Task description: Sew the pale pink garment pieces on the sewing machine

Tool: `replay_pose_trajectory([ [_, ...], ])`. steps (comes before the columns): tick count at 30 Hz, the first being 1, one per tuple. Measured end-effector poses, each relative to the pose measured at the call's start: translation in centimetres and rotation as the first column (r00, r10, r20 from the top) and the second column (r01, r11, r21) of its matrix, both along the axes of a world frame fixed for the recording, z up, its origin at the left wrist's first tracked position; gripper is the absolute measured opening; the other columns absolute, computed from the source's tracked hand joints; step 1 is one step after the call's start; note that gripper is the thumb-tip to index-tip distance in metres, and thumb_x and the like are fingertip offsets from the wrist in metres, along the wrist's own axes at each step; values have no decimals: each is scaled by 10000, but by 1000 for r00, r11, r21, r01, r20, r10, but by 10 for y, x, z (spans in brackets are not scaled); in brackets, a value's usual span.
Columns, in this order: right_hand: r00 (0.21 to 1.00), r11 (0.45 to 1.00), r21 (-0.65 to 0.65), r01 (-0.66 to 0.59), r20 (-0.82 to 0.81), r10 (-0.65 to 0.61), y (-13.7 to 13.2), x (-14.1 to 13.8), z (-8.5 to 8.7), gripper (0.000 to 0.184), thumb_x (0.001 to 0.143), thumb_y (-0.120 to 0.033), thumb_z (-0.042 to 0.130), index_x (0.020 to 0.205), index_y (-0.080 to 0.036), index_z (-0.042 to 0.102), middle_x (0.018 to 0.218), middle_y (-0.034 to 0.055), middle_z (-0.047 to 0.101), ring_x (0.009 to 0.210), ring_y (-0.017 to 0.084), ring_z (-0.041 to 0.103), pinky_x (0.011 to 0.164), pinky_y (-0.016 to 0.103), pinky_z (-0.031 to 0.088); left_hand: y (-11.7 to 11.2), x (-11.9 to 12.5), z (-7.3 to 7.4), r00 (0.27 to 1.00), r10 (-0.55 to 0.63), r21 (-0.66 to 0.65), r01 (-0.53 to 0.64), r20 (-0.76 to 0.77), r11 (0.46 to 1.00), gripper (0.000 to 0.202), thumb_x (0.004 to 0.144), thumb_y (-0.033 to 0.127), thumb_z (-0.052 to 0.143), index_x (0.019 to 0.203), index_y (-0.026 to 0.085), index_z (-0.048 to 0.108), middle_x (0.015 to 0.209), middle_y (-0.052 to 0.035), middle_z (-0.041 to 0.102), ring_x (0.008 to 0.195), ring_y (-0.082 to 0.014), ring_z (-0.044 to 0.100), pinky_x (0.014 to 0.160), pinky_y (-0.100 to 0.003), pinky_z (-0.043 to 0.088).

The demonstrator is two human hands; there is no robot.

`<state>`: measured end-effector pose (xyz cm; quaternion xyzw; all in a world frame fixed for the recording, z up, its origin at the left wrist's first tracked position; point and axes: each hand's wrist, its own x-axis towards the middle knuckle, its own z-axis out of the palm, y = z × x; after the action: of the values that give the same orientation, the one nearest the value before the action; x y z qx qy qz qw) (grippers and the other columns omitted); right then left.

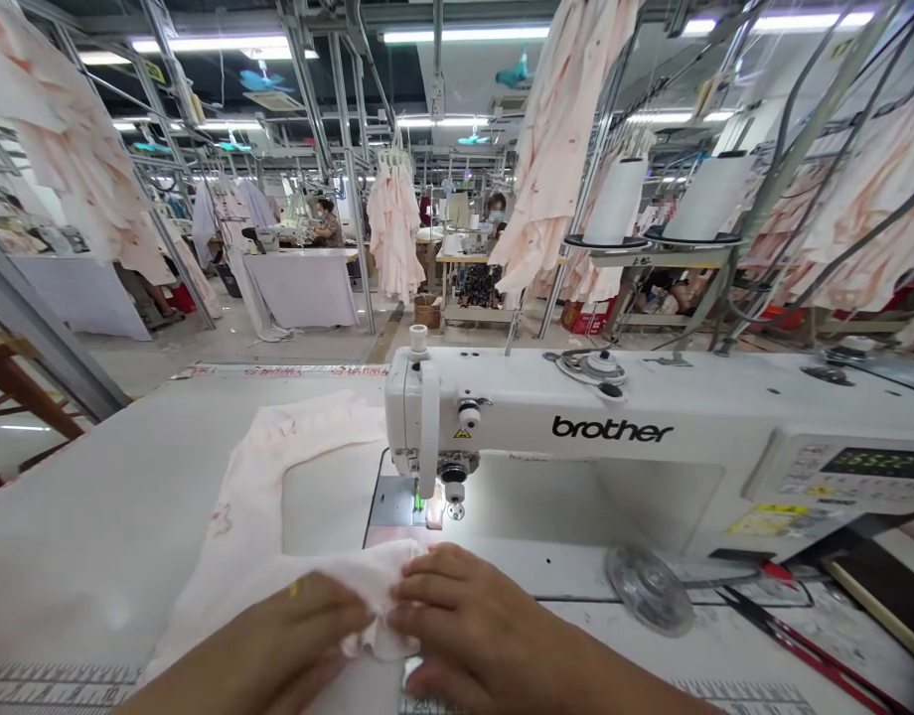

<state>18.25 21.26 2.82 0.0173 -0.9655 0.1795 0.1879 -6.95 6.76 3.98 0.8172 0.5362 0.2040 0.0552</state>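
A pale pink fabric piece (240, 497) lies in a curve over the left of the sewing table, its near end bunched between my hands. My left hand (308, 626), slightly blurred, is closed on that fabric. Close beside it, my right hand (464, 616) grips the fabric's edge with bent fingers; the fingertips are partly hidden. Just beyond the hands stands a white Brother sewing machine (502, 397), with its needle area above the metal plate (392, 501). A bit of pale fabric shows by the presser foot.
Red-handled scissors (807, 645) and a clear round disc (651, 589) rest at the right. A ruler strip (55, 685) runs along the table's near edge. Two white thread cones (706, 194) stand behind the machine. Pink garments (568, 129) hang overhead; people work at machines farther back.
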Motion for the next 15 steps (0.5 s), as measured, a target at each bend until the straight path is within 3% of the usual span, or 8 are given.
replay_pose_trajectory([
  [5,989,990,21,143,24,-143,7,0,-4,371,978,-455,545,1222,-175,565,1246,68,639,1196,196,535,1158,367,244,50,7,-16,982,-160,-16,159,-101,987,644,923,25,419,1506,288,348,1478,-41,500,1344,-173,486,1103,-315,446],
  [9,974,972,83,218,42,-222,15,-2,-4,372,982,-463,532,1195,-160,563,1225,89,646,1259,240,475,1148,409,242,70,8,-23,972,-192,50,200,-138,978,597,949,51,437,1507,249,356,1469,-73,509,1366,-208,462,1117,-394,441],
  [15,953,954,71,293,60,-297,23,-2,0,342,986,-474,524,1185,-197,553,1237,39,642,1243,204,479,1167,379,187,91,9,-15,963,-231,37,238,-140,970,507,977,112,452,1467,240,423,1397,-79,583,1281,-224,554,1065,-416,498],
])
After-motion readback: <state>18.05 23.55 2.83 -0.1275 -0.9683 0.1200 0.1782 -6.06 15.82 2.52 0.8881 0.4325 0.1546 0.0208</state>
